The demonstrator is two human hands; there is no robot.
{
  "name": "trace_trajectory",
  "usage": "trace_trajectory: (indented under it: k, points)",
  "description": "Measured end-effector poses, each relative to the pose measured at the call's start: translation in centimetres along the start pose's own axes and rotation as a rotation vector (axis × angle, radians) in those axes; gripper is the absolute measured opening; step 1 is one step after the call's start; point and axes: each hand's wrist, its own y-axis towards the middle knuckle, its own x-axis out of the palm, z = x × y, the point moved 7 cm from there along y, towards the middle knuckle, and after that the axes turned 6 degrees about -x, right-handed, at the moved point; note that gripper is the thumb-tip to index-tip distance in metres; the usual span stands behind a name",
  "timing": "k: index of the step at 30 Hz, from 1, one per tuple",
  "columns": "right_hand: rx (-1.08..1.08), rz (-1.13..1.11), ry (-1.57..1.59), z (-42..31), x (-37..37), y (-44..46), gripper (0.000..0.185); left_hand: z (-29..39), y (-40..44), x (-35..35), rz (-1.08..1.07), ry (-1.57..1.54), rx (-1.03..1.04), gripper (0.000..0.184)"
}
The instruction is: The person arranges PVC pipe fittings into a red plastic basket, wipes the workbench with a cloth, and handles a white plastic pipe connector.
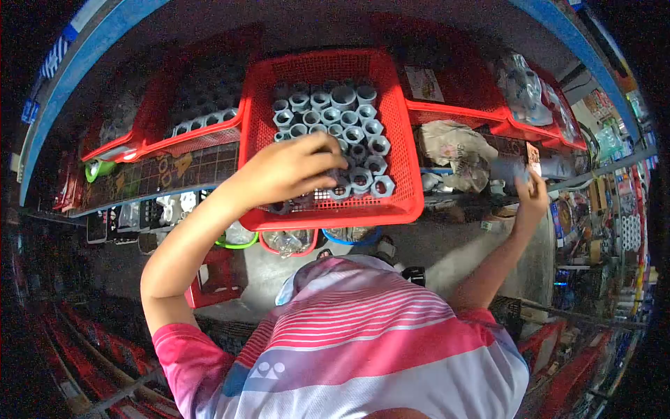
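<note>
A red plastic basket (408,164) in front of me holds many grey hex-ended plastic pipe fittings (352,133), most standing with their round openings up. My left hand (289,170) reaches over the basket's left side. Its bent fingers are apart among the fittings, and the tips are partly hidden; I see no fitting lifted. Off to the right, my right hand (532,194) is raised beside the shelf edge with its fingers pinched at a small orange-and-white card (534,158). The exact contact with the card is blurred.
Red bins (457,112) line the shelf on both sides, some with bagged goods (523,91). A crumpled brown bag (457,150) lies right of the basket. Below are a red tub (288,242) and a blue tub (352,237). Blue shelf posts (569,28) curve at the edges.
</note>
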Motion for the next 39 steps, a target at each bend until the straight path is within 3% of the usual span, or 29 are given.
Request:
trace_trajectory:
  k: [4,10,16,19,21,25,26,28,29,31,34,37,39]
  points:
    - [-0.065,-0.013,-0.144,1.3,-3.6,-4.5,0.030,-0.5,-1.2,2.0,-0.222,-0.151,-0.010,0.031]
    - [0.105,0.131,-0.260,-2.2,-6.0,-11.1,0.027,-2.3,-2.6,5.5,-0.430,-0.424,0.040,0.036]
    - [-0.107,-0.071,-0.195,-9.0,-1.8,-12.0,0.037,-1.2,-2.8,7.0,-0.496,-0.227,0.203,0.032]
    - [-0.361,-0.258,0.013,-13.6,2.7,-11.3,0.039,-1.0,-3.1,7.8,-0.513,-0.077,0.302,0.026]
    - [-0.448,-0.414,0.069,-16.4,6.2,-10.7,0.038,-1.0,-3.3,8.0,-0.443,-0.023,0.404,0.025]
    - [-0.568,-0.660,0.049,-19.0,12.6,-10.1,0.036,-0.7,-3.5,6.3,-0.433,-0.021,0.392,0.028]
    - [-0.578,-0.663,0.044,-19.3,13.5,-9.7,0.036,-0.9,-3.5,5.5,-0.424,0.019,0.293,0.031]
    - [-0.532,-1.004,-0.048,-18.4,16.8,-10.4,0.031,-0.8,-4.1,3.7,-0.360,0.150,0.087,0.036]
    - [-0.543,-1.011,-0.049,-17.9,17.5,-10.0,0.031,0.4,-4.9,2.6,-0.351,0.152,0.078,0.036]
    - [-0.748,-1.189,0.010,-17.8,19.1,-11.0,0.031,2.4,-6.5,-0.6,-0.204,-0.008,-0.075,0.034]
    - [-0.802,-1.317,-0.002,-18.7,20.1,-10.8,0.031,5.8,-8.9,-1.9,-0.004,-0.148,-0.096,0.028]
    - [-0.940,-1.417,-0.012,-18.8,21.3,-11.5,0.031,5.2,-10.2,0.0,0.110,-0.214,-0.219,0.028]
    - [-1.045,-1.560,0.140,-19.0,21.7,-13.0,0.030,4.4,-10.5,1.1,0.162,-0.186,-0.254,0.027]
